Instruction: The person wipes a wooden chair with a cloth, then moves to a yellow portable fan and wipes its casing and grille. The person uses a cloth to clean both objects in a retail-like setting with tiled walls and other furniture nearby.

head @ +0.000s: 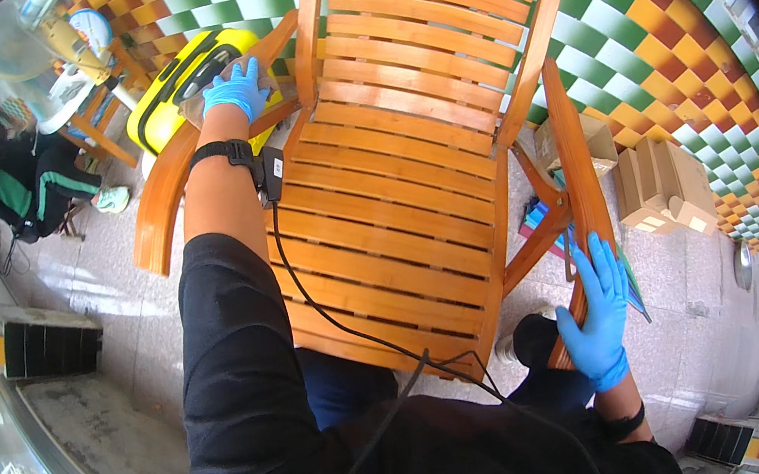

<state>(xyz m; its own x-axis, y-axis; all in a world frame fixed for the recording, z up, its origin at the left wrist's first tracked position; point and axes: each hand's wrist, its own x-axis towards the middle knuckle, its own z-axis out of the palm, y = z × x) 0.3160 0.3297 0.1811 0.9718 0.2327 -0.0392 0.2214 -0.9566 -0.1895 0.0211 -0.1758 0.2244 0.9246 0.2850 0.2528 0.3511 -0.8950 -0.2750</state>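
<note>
Before me stands a slatted wooden armchair [383,214] with a tall reclined back. My left hand [237,95], in a blue disposable glove, lies over a brown cloth [192,109] on the chair's left armrest [161,203]. That hand holds the cloth down against the wood; its grip underneath is hidden. My right hand [599,314], also gloved in blue, rests with straight fingers on the front part of the right armrest [578,163]. Nothing is held in it. A black cable [333,321] runs from a small device on my left wrist across the seat.
A yellow suitcase [164,103] stands behind the left armrest. Cardboard boxes [662,184] sit by the tiled wall [624,53] at right. A folded umbrella [634,287] lies beneath the right armrest. At far left a person [40,184] sits near a wooden stool [96,136].
</note>
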